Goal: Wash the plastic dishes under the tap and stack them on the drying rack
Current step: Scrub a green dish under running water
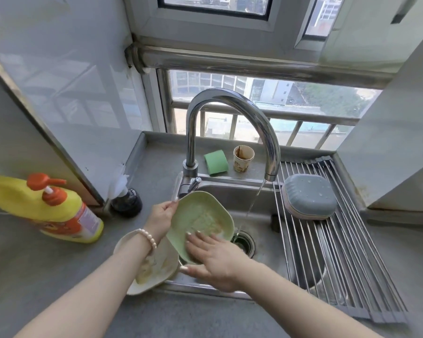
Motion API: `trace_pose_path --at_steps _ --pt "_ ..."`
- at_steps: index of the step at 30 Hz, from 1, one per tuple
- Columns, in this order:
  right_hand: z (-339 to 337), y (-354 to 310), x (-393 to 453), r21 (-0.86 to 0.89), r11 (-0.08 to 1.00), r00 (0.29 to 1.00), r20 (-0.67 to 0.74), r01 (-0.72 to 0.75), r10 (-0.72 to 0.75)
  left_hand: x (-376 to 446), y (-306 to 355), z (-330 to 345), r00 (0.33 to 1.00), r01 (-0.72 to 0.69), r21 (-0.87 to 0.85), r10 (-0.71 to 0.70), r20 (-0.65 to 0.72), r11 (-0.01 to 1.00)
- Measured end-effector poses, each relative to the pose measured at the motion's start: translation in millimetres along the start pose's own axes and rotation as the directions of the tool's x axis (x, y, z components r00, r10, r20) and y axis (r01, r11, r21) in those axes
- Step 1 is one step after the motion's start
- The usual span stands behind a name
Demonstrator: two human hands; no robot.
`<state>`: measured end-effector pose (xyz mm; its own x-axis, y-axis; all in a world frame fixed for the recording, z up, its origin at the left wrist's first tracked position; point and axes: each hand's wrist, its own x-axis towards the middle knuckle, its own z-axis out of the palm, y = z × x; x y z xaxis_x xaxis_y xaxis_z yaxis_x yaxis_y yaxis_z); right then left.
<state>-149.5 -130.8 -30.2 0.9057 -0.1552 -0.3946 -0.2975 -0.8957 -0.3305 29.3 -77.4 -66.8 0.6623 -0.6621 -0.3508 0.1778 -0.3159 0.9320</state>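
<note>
The green dish [200, 220] is held tilted over the sink [261, 203], to the left of the water stream [254, 203] and apparently not under it. The left hand [160, 219] pinches its upper left rim; the right hand [213, 254] lies with fingers straight and flat on the lower part of the soiled face, rubbing or bracing rather than clasping. A cream dish [152, 267], also soiled, rests on the counter edge at the sink's left corner, partly overhanging the basin and directly beneath the left forearm. On the rack [340, 252] one blue dish [309, 196] lies face down. Risk 1: the green dish depends on a single rim pinch; wet plastic (low friction) may slip and drop into the basin. Risk 2: the forearm could nudge the overhanging cream dish and tip it off the edge. Risk 3: brown residue on the green dish will probably remain unless the face is carried right into the stream, which falls onto the drain [243, 242]. Risk 4: water striking a tilted face may deflect towards the counter or the soap bottle [47, 208]. Risk 5: stacking on the domed blue dish may sit unstable on the rack's rods.
</note>
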Motion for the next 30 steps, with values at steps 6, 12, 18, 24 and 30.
trace_pose_path --at_steps 6,12,18,24,30 --pt "-10 4 20 0.173 0.97 0.975 -0.111 -0.174 0.194 -30 -1 33 0.998 0.057 -0.088 -0.059 -0.017 0.994" --pt "0 6 -16 -0.022 0.999 0.999 -0.039 0.028 -0.029 -34 3 20 0.998 0.045 -0.081 -0.049 -0.047 0.996" --pt "-6 4 17 0.184 0.98 0.98 -0.167 -0.08 0.112 -57 9 41 0.995 0.092 -0.243 -0.096 -0.004 0.966" --pt "13 -7 -15 0.115 0.968 0.97 -0.132 0.222 -0.206 -44 19 19 0.992 -0.03 -0.139 0.012 -0.122 0.99" --pt "16 39 -6 -0.304 0.942 0.92 -0.393 -0.143 0.013 -53 23 25 0.956 -0.066 0.151 0.106 -0.275 0.986"
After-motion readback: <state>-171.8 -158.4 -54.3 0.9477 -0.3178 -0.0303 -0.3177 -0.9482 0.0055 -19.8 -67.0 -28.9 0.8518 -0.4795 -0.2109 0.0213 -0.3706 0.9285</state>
